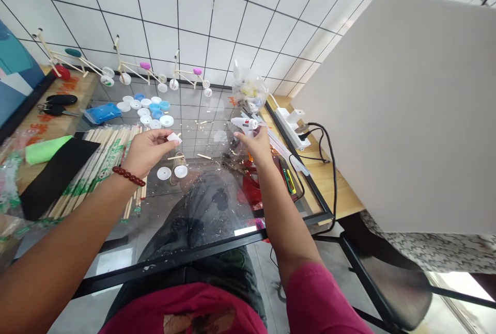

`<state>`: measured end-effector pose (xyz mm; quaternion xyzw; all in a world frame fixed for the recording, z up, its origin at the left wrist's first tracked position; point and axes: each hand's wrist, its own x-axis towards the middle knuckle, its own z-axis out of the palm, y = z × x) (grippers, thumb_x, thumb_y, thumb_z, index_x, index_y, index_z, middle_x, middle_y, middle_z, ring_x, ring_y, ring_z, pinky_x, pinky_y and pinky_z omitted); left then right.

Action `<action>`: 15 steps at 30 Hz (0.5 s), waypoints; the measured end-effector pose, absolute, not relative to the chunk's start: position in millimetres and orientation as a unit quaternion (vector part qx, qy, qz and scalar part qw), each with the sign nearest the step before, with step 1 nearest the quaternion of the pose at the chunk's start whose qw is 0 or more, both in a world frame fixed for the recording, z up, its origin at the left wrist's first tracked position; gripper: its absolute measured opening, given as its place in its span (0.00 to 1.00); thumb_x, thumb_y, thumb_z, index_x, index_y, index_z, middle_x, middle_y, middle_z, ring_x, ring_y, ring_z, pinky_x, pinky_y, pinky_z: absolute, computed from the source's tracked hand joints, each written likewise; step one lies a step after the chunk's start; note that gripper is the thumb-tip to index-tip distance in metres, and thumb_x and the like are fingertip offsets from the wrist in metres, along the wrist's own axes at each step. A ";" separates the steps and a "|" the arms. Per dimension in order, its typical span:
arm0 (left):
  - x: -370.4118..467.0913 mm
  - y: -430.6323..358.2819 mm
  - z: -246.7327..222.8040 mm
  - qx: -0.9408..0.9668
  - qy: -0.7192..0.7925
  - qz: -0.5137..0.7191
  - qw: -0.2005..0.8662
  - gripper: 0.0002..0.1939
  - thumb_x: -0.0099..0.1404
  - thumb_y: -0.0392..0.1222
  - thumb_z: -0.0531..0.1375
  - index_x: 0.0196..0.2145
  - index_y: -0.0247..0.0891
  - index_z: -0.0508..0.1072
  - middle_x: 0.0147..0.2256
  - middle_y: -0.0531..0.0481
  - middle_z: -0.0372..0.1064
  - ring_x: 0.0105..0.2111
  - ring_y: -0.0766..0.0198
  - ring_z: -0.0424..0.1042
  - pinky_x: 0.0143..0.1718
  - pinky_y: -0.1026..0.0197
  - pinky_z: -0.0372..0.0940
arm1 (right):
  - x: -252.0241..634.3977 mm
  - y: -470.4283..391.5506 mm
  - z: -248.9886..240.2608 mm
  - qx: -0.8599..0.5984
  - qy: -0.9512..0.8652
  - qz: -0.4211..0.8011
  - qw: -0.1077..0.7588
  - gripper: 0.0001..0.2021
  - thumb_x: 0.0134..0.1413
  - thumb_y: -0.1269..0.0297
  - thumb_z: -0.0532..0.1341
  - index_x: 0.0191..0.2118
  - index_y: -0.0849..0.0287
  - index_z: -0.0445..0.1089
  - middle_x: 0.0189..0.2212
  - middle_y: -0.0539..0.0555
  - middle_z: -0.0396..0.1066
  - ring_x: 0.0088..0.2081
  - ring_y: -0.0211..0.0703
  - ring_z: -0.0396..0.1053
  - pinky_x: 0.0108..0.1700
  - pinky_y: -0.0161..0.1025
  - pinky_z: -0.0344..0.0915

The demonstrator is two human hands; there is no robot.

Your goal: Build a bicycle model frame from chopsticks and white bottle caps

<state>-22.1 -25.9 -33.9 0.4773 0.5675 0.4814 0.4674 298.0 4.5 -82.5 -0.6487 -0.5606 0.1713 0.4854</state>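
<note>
White glue gun (244, 124) noted near frame centre, held in the closed grip of the right hand (256, 141). Left hand (149, 146), left of centre, pinches a small white piece (174, 138) above the glass desk (199, 143)

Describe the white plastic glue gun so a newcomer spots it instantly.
Find the black-framed glass table and the white power strip along its right edge. Left of it, the right hand holds the glue gun, pistol-shaped, unlike the straight translucent sticks.

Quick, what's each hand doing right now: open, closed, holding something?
Left hand: closed, pinching a small white piece.
Right hand: closed, holding a white glue gun.
</note>
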 end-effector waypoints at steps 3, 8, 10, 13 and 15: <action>-19.6 -27.2 -31.6 0.443 0.549 0.499 0.504 0.24 0.37 0.46 0.80 0.34 0.38 0.83 0.36 0.46 0.81 0.42 0.53 0.78 0.48 0.54 0.72 | 293.9 1.1 -79.2 -0.685 -0.538 0.222 0.439 0.27 0.52 0.51 0.69 0.54 0.64 0.73 0.48 0.66 0.80 0.49 0.61 0.77 0.57 0.59 0.71; -18.4 -26.1 -34.2 0.421 0.536 0.515 0.519 0.26 0.34 0.47 0.81 0.33 0.38 0.83 0.34 0.48 0.81 0.36 0.58 0.75 0.40 0.56 0.71 | 278.9 -6.2 -72.1 -0.654 -0.569 0.182 0.464 0.21 0.59 0.53 0.64 0.53 0.60 0.75 0.48 0.64 0.81 0.52 0.61 0.77 0.58 0.58 0.71; -18.1 -25.6 -35.0 0.414 0.534 0.515 0.528 0.26 0.33 0.47 0.81 0.32 0.38 0.83 0.33 0.49 0.80 0.34 0.61 0.74 0.38 0.58 0.70 | 268.7 -11.0 -70.7 -0.589 -0.614 0.208 0.482 0.21 0.62 0.50 0.63 0.55 0.58 0.74 0.49 0.61 0.81 0.51 0.58 0.77 0.57 0.55 0.72; -17.7 -25.7 -34.8 0.404 0.532 0.518 0.535 0.26 0.33 0.45 0.81 0.32 0.38 0.83 0.33 0.49 0.80 0.32 0.63 0.73 0.36 0.60 0.70 | 253.1 -20.6 -69.4 -0.508 -0.684 0.238 0.466 0.21 0.66 0.46 0.61 0.54 0.56 0.75 0.46 0.59 0.81 0.48 0.55 0.78 0.56 0.52 0.72; -18.0 -25.9 -34.3 0.401 0.532 0.519 0.536 0.26 0.33 0.45 0.81 0.33 0.38 0.83 0.33 0.49 0.80 0.32 0.64 0.73 0.36 0.61 0.70 | 245.9 -26.6 -68.5 -0.491 -0.715 0.221 0.445 0.22 0.69 0.44 0.59 0.54 0.56 0.75 0.45 0.60 0.81 0.47 0.55 0.78 0.55 0.52 0.72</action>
